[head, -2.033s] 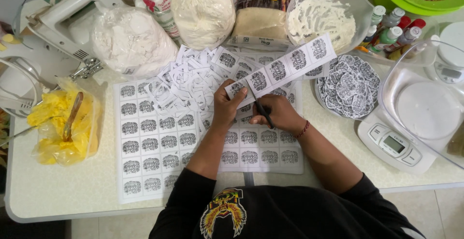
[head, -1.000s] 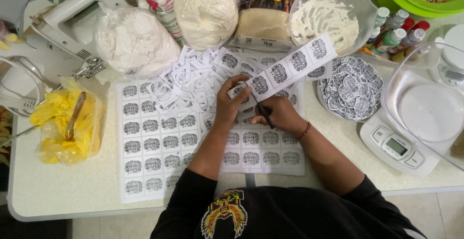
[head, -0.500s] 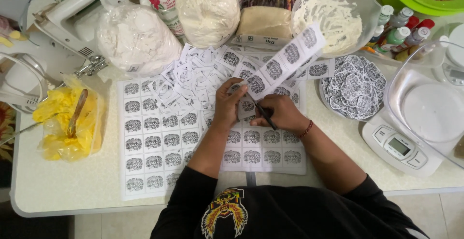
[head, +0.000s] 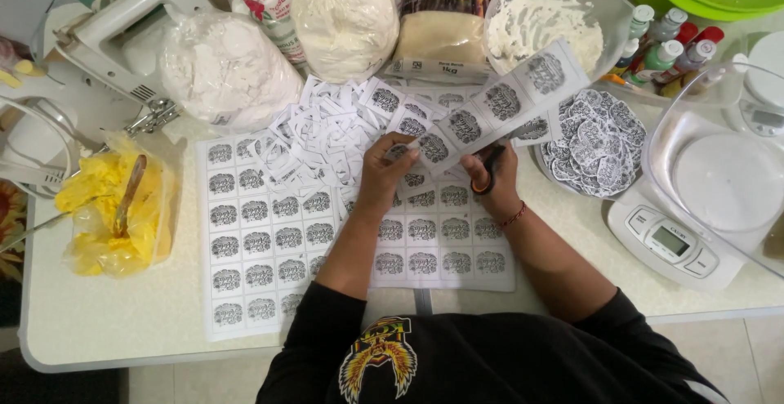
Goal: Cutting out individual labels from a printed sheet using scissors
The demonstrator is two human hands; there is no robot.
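Two hands busy: left hand [head: 390, 167] fingers pinch label strip [head: 498, 106]; right hand [head: 494, 177] grips scissors [head: 487, 174].

A black short-sleeved shirt [head: 490, 363] bears a yellow-and-red winged emblem [head: 377, 357]; a thin red bracelet [head: 514, 215] circles the right wrist.

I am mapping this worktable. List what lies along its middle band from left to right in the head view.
Yellow bag with a spoon → uncut sheet of printed labels → left hand → strip of labels → right hand holding scissors → plate of cut round labels → white kitchen scale.
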